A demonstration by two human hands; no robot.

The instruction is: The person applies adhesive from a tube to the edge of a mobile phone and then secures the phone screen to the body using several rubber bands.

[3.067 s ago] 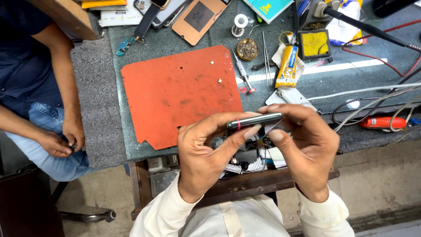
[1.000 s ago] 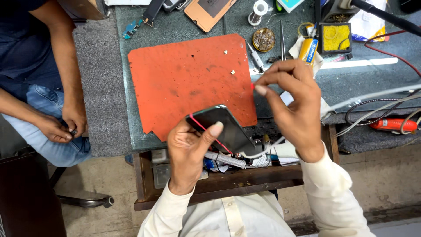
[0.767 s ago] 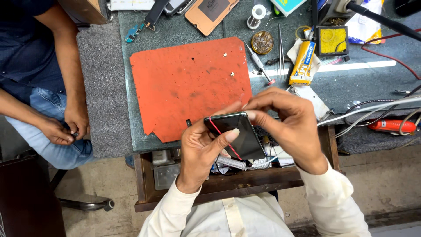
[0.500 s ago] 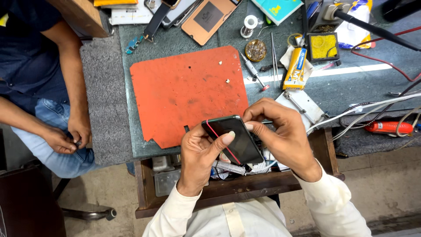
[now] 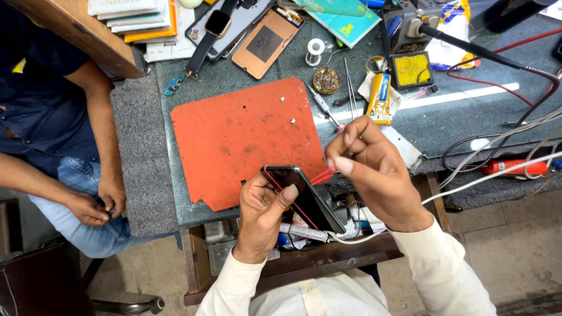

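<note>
The smartphone (image 5: 304, 198), glossy black glass up, sits tilted in the left hand (image 5: 261, 216), thumb pressed on its face, just over the worktop's (image 5: 468, 117) near edge. Half a second ago the right hand (image 5: 374, 169) lay on the phone; now it has lifted clear, fingers pinched on a thin red strip (image 5: 323, 174) drawn taut from the phone's top corner. An orange mat (image 5: 246, 134) lies just beyond.

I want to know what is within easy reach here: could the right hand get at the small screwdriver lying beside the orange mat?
Probably yes. The screwdriver lies on open bench just beyond the right hand, nothing between them. But its fingers pinch a red strip coming off the phone, so they are occupied.
</note>
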